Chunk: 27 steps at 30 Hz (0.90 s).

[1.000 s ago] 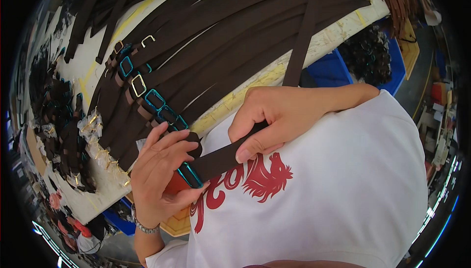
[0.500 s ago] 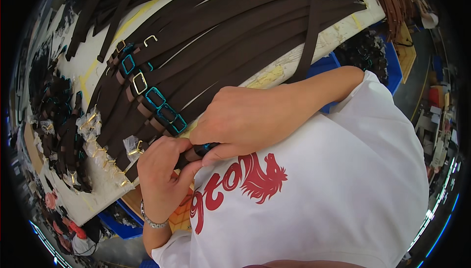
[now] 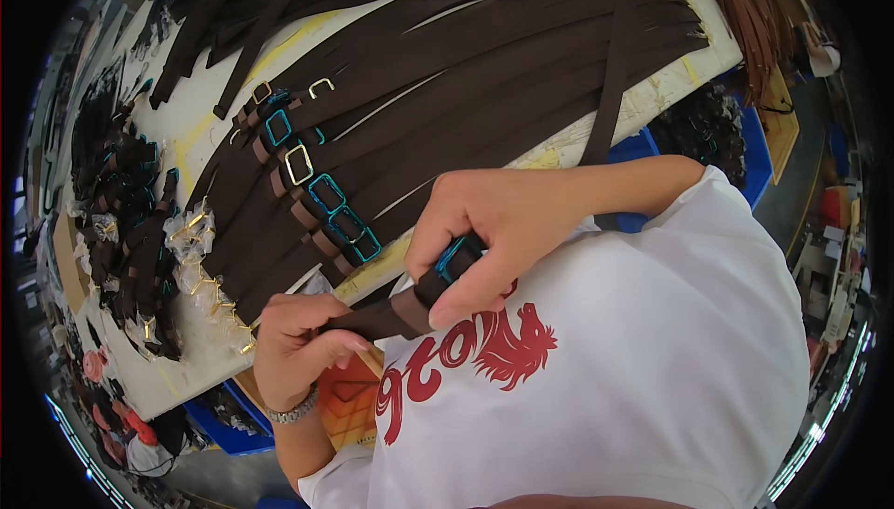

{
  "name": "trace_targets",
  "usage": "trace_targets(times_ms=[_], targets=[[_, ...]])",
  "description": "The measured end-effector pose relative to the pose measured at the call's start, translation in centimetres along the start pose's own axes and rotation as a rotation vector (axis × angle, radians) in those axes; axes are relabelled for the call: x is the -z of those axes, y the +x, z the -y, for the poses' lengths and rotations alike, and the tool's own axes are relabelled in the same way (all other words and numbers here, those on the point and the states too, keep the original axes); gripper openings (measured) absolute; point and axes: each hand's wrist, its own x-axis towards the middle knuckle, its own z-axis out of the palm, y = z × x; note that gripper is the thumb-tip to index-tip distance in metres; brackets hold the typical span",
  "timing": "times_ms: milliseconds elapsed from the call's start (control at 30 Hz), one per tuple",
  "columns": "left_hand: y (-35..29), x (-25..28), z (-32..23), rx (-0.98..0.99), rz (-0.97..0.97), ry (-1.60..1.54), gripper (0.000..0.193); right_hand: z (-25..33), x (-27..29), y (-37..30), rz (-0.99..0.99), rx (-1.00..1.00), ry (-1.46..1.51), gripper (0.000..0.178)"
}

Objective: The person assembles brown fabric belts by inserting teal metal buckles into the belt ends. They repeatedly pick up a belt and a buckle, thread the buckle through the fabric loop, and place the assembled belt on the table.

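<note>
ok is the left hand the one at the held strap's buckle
No, the right hand is at the blue-edged buckle, while the left hand grips the strap farther along.

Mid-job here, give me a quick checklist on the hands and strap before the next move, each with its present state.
1. Left hand gripping the strap: ok, thumb and fingers closed on it.
2. Right hand gripping by the buckle: ok, thumb and fingers around the strap there.
3. Brown loop visible between the hands: ok.
4. Held buckle fully in view: not ok, the right hand covers part of it.
5. Strap seated right through that buckle: cannot tell, too much is hidden.
6. Right hand apart from the buckle row on the table: ok.
</note>
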Motion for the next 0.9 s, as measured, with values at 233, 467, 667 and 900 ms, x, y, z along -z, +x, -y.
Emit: trace_targets(times_ms=[233, 467, 667, 900], targets=[[-4.0, 12.6, -0.6, 0.009, -0.63, 0.572, 0.027, -0.5, 12.8, -11.5, -0.323, -0.13, 0.077, 0.033], [-0.4, 18.2, 4.7, -0.137, -0.79, 0.894, 0.037, -1.5, 26.9, -30.7, -1.334, -0.004, -1.377, 0.046], [4.5, 17.0, 7.5, -0.212, -0.765, 1.347, 0.043, -2.7, 31.6, -37.6, -1.52, -0.273, -1.897, 0.05], [5.3, 15.6, 5.7, -0.216, -0.773, 1.592, 0.035, -9.5, 36.9, -37.3, -1.618, -0.361, -1.791, 0.042]])
